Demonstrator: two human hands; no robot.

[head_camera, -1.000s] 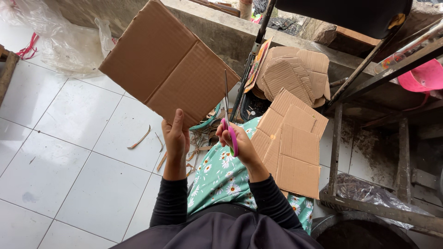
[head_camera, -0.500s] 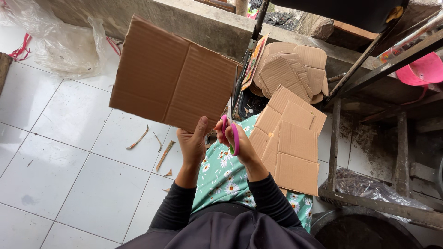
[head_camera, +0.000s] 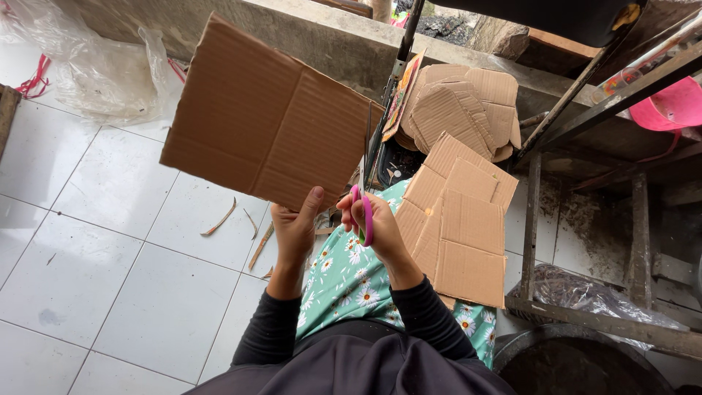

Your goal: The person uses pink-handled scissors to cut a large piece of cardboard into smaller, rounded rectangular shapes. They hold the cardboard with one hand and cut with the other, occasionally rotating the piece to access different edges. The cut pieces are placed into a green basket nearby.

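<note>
Tiles (head_camera: 110, 292) of white ceramic cover the floor on the left, running up to a grey concrete ledge (head_camera: 329, 36) along the top edge. Against that ledge, at the floor's top left corner, lies a crumpled clear plastic sheet (head_camera: 95, 69). Rough wooden framing (head_camera: 530, 219) stands on the right, with a pink plastic tub (head_camera: 673, 102) behind it near the right edge.

Largest of the things in hand is a brown corrugated cardboard sheet (head_camera: 267, 121), held up tilted above the floor. The left hand (head_camera: 295, 230) grips its lower edge, thumb on the near face, fingers closed behind it. The right hand (head_camera: 376, 223) is closed through the handles of pink-handled scissors (head_camera: 363, 201), whose blades point up along the sheet's right edge; how far the blades are parted I cannot tell.

Just right of the hands, a stack of cut cardboard pieces (head_camera: 464, 223) leans beside a green floral-print lap (head_camera: 355, 281). Above it rests another pile of shaped cardboard (head_camera: 464, 106).

Thin cardboard offcuts (head_camera: 219, 219), about 3, lie on the tiles below the sheet.
</note>
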